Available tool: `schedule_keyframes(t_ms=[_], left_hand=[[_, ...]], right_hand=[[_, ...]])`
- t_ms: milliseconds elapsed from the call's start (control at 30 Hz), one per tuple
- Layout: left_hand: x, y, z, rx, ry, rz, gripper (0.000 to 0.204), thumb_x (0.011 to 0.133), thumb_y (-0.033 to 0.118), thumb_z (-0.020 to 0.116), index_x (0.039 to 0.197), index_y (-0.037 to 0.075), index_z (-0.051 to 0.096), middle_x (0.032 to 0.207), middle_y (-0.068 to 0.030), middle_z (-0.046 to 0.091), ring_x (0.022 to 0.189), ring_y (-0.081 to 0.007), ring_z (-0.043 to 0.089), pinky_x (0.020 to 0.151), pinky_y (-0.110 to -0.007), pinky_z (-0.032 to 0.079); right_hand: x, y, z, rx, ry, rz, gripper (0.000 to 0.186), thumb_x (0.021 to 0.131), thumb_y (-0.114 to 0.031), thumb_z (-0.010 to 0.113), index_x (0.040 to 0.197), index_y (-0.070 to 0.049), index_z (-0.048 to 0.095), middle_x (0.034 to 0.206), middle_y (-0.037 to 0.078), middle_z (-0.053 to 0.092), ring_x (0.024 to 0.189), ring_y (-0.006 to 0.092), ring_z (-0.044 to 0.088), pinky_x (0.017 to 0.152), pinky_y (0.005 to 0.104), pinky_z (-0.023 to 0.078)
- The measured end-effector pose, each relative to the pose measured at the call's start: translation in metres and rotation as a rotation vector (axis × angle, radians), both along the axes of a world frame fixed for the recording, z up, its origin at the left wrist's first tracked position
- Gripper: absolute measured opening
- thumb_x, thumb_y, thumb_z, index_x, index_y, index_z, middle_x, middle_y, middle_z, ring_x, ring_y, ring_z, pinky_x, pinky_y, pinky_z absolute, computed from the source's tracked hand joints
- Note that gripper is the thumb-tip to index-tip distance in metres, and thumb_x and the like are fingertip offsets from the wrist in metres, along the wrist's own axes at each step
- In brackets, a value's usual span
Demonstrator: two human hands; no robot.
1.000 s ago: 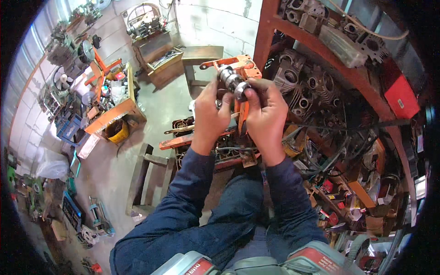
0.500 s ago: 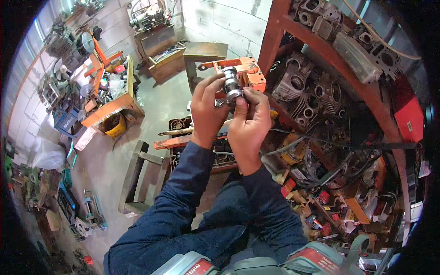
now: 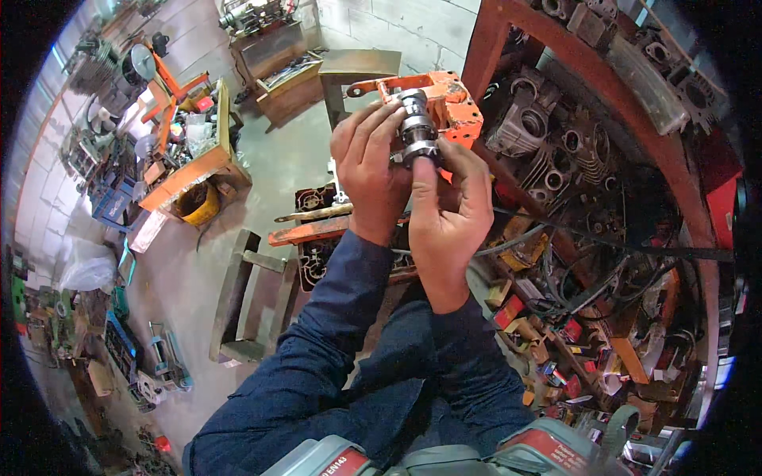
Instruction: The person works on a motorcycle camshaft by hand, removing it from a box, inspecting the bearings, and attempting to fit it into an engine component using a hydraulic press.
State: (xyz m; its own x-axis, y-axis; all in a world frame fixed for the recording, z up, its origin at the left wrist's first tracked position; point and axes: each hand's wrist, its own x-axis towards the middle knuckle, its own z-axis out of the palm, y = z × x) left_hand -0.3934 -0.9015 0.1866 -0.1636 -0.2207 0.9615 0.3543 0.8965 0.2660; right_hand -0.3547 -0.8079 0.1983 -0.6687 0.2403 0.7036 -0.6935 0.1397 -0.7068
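Observation:
A short, shiny metal camshaft (image 3: 417, 125) with stepped, rounded sections is held up between my two hands. It stands nearly upright, its top tipped a little to the left. My left hand (image 3: 371, 163) grips its left side, with the fingers curled behind and partly hidden. At the lower end, my right hand (image 3: 451, 210) pinches it, the thumb pressed on the near end face and the fingers bent round the right side. Just behind the camshaft is an orange metal machine frame (image 3: 456, 103), which touches neither hand as far as I can see.
Below my hands, dark engine parts (image 3: 316, 258) lie beside an orange bar (image 3: 309, 232). A metal stand (image 3: 230, 297) is on the floor to the left. Rightward, a red-brown rack (image 3: 583, 67) holds engine castings (image 3: 524, 123). A cluttered workbench (image 3: 190, 174) stands at far left.
Both hands and the camshaft appear slightly further right in the picture. The camshaft now tips left at its top, and my right thumb lies more squarely on its lower end.

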Motion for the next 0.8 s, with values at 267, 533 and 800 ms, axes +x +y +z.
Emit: schedule_keyframes(t_ms=[267, 533, 800], left_hand=[[0.005, -0.002, 0.007, 0.015, -0.075, -0.112, 0.034, 0.075, 0.010, 0.065, 0.108, 0.006, 0.071, 0.111, -0.0078, 0.070, 0.103, -0.0274, 0.064, 0.092, -0.042, 0.046], [0.004, -0.002, 0.009, 0.223, -0.074, -0.322, 0.036, 0.074, 0.004, 0.067, 0.110, 0.003, 0.066, 0.110, -0.0135, 0.068, 0.099, -0.0308, 0.068, 0.083, -0.039, 0.055], [0.001, -0.004, 0.000, 0.193, -0.018, -0.284, 0.034, 0.075, 0.000, 0.067, 0.109, 0.002, 0.068, 0.105, -0.0140, 0.069, 0.094, -0.0282, 0.069, 0.081, -0.036, 0.056]], right_hand=[[-0.004, -0.006, 0.004, -0.002, 0.039, -0.023, 0.045, 0.071, -0.002, 0.083, 0.111, 0.002, 0.062, 0.110, 0.014, 0.061, 0.098, 0.0230, 0.066, 0.081, 0.0317, 0.060], [-0.001, -0.011, 0.011, -0.075, -0.043, 0.073, 0.049, 0.074, 0.004, 0.081, 0.117, 0.006, 0.056, 0.115, 0.011, 0.060, 0.100, 0.0173, 0.064, 0.086, 0.0293, 0.057], [0.007, -0.013, 0.007, 0.086, 0.050, -0.010, 0.051, 0.075, 0.000, 0.082, 0.118, 0.006, 0.057, 0.121, 0.013, 0.056, 0.107, 0.0202, 0.062, 0.088, 0.0312, 0.057]])
